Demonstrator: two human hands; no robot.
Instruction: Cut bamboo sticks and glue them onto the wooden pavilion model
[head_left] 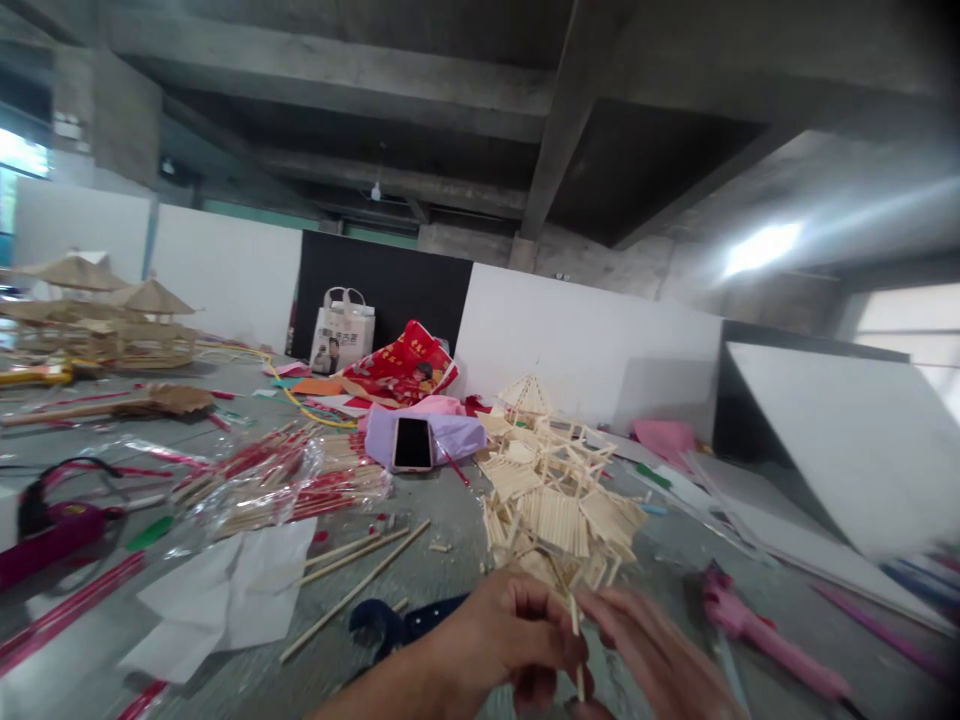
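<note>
A short, thin wooden stick (576, 632) stands nearly upright between my hands. My left hand (517, 630) pinches it with curled fingers. My right hand (652, 640), slightly blurred, reaches to the stick from the other side, its fingers close together and its thumb near the lower end. Just beyond both hands is a model building made of wooden sticks (551, 515), with slatted roofs and a pointed frame on top. Partly behind my left forearm lies a dark blue hand tool (386, 625). Loose wooden sticks (356, 590) lie left of it.
Plastic-wrapped stick bundles (277, 480), crumpled white paper (225, 600) and a magenta tool (52, 545) lie left. A phone (412, 444) leans on purple material. A pink tool (772, 640) lies right. Finished-looking wooden pavilions (150, 320) stand far left; white boards (585, 345) line the back.
</note>
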